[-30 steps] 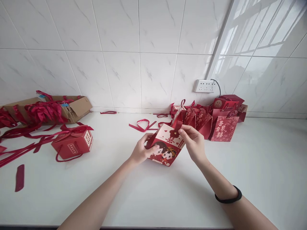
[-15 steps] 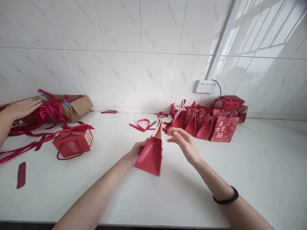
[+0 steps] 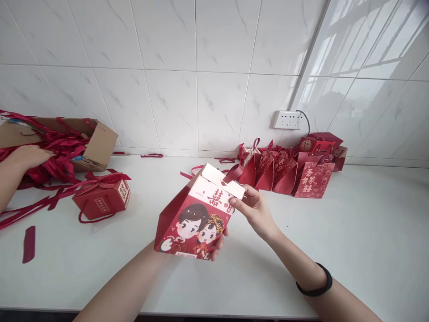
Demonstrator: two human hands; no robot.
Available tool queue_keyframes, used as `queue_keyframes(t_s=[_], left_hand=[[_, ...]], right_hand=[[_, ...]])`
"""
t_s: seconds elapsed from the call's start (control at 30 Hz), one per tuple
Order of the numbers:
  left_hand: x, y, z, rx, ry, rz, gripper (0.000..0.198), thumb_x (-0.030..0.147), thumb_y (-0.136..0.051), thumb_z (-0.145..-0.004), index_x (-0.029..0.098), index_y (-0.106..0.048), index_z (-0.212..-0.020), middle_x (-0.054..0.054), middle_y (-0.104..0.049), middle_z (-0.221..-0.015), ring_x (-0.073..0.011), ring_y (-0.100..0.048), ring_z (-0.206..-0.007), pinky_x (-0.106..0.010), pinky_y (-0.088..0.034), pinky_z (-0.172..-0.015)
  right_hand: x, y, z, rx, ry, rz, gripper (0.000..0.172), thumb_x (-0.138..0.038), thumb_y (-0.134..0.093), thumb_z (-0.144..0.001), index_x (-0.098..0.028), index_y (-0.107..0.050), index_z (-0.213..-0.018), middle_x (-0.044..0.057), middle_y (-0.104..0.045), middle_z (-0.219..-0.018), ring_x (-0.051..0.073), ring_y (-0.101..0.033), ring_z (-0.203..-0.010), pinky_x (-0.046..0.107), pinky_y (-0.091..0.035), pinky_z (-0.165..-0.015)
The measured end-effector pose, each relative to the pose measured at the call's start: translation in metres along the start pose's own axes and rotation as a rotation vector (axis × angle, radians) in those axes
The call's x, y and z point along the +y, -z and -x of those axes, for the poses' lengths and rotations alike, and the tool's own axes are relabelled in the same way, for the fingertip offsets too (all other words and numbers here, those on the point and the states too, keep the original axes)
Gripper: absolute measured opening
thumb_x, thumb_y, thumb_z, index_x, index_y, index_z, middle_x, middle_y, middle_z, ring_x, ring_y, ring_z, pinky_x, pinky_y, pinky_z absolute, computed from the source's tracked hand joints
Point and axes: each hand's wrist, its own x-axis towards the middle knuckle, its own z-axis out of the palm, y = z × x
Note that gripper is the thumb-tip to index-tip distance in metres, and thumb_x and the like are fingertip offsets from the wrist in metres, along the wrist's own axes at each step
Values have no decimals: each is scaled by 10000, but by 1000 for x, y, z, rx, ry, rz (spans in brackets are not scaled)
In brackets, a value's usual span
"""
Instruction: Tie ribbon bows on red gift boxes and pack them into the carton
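Observation:
A red and white paper gift box [image 3: 194, 219] with two cartoon figures on its front is held tilted above the table. My left hand [image 3: 218, 247] grips it from behind; only the fingertips show at its lower right edge. With thumb and fingers, my right hand [image 3: 253, 208] pinches the top right corner of the same box. A dark red ribbon loop [image 3: 233, 173] comes out of the slot in its white top edge. Behind it, a loose ribbon [image 3: 186, 174] lies partly hidden on the table.
At left, another person's hand [image 3: 30, 156] reaches into a cardboard box [image 3: 102, 143] of red ribbons. A red box with a bow [image 3: 107, 201] and a ribbon strip [image 3: 29, 243] lie nearby. Several red gift boxes [image 3: 284, 174] stand at back right, below a power strip [image 3: 287, 120].
The gift box has turned from its side to show its printed front. My right hand has closed on its top corner. At left, the other person's hand has lowered and the cardboard box has shifted.

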Motion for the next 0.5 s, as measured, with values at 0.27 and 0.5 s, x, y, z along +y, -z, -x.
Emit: queue_keyframes(t_s=[0.27,0.5], left_hand=[[11,-16,1,32,-36,111,866,855,-423,-476,110,-674,-842,-118,-652,-737,-261,-627,-696,-382,-450,-625],[4,1,-27,599,-619,331,316,393,-603,-737,165,-636,-954,-88,-698,-941,-244,-655,-851,-342,-533,-712]], right_hand=[[7,2,-1,75,27,19,332,-421,-696,-744,-264,-574,-1010,39,-658,-1001,183,-637,-843,336,-553,-696],[14,9,-4,91,-16,-11,473,-614,-382,-869,-264,-618,-1082,55,-626,-1180,243,-586,-1084,383,-491,-895]])
